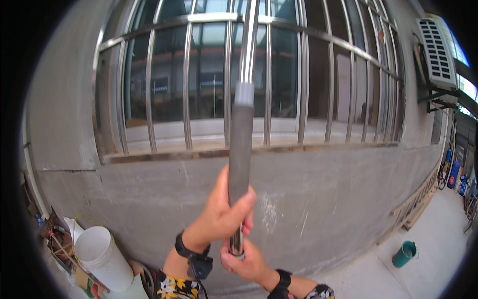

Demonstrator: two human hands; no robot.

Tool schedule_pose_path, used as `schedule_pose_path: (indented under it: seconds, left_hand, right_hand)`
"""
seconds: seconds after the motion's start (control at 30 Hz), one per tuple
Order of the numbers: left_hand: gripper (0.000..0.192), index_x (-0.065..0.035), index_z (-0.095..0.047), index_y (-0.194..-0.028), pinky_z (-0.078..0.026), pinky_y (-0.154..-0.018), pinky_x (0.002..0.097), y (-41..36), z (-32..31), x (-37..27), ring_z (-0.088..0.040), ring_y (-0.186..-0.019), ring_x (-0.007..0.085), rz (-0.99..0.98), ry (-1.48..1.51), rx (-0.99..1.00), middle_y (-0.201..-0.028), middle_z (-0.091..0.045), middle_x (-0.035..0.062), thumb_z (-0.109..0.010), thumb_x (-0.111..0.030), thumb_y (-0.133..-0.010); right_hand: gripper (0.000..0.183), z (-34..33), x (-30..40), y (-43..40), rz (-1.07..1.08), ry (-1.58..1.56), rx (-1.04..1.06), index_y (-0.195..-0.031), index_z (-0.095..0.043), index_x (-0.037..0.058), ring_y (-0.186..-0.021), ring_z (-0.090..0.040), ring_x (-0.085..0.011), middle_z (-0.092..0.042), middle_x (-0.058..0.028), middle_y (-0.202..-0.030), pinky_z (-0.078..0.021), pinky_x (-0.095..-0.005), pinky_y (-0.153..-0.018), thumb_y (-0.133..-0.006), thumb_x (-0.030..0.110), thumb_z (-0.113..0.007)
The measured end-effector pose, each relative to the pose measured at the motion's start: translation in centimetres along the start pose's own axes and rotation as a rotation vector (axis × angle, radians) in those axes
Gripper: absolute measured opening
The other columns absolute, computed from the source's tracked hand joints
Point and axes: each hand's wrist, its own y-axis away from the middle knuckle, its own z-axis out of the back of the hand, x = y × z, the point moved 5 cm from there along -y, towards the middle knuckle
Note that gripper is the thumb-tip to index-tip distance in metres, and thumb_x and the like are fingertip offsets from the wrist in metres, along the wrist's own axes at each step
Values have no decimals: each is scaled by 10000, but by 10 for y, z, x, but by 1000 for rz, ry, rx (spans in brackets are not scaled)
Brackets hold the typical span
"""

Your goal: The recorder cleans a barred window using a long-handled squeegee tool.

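Observation:
A metal pole [248, 48] with a dark grey foam grip [241, 142] rises upright before me, and its top runs out of view. My left hand [229, 209] wraps the lower end of the foam grip, thumb across the front. Just below, my right hand [248, 261] is closed around the shiny bottom end of the pole. Behind the pole stands a barred window [209, 86] with stainless steel bars. Whatever the pole carries at its far end is hidden beyond the picture's top.
A grey plaster wall [149, 209] runs below the window. At lower left a white plastic bucket [112, 261] stands among clutter. A green bucket [405, 254] is on the concrete floor to the right, near a wooden ladder [414, 202]. An air-conditioner unit [437, 56] hangs upper right.

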Motion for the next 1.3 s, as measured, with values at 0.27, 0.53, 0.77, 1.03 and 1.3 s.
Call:
schedule_pose_path:
  seconds: [0.27,0.53,0.77,1.03,1.3]
  left_hand:
    - [501,-66,-171,-1249,-450,-437,264,43,-16,17,-502,-508,142,28,101,118,-781,-472,88,-449,-115,-835]
    - [555,-114,-164,-1298,-440,-431,257,50,-2,37,-491,-494,144,80,304,182,-730,-423,76,-482,-194,-851]
    - [542,-101,-202,-1286,-410,-365,241,16,36,-6,-471,-440,134,22,296,185,-705,-416,66,-491,-247,-851]
    - [479,-109,-225,-1281,-437,-390,246,-16,48,-47,-511,-496,154,8,411,280,-774,-459,76,-446,-236,-876]
    - [441,-111,-227,-1262,-484,-677,362,-36,-19,36,-556,-766,217,228,453,387,-938,-485,84,-430,-214,-885]
  right_hand:
    - [183,-12,-23,53,-80,-23,-186,-893,-425,82,-514,-448,-80,-469,11,-635,-391,-222,-483,-790,166,-551]
    - [229,-20,-38,54,-62,-75,-169,-937,-436,78,-531,-461,-87,-482,-7,-669,-393,-231,-488,-776,150,-581]
    - [221,-56,-14,-11,69,-213,-86,-958,-444,54,-549,-445,-90,-466,-4,-695,-389,-233,-512,-778,115,-557]
    - [438,-64,33,-49,138,-18,158,-1189,-274,20,-573,-501,-113,-481,-36,-795,-392,-217,-465,-816,8,-505]
    - [450,50,38,11,35,356,-87,-1171,-301,-2,-566,-499,-77,-514,-24,-731,-399,-207,-474,-797,57,-545]
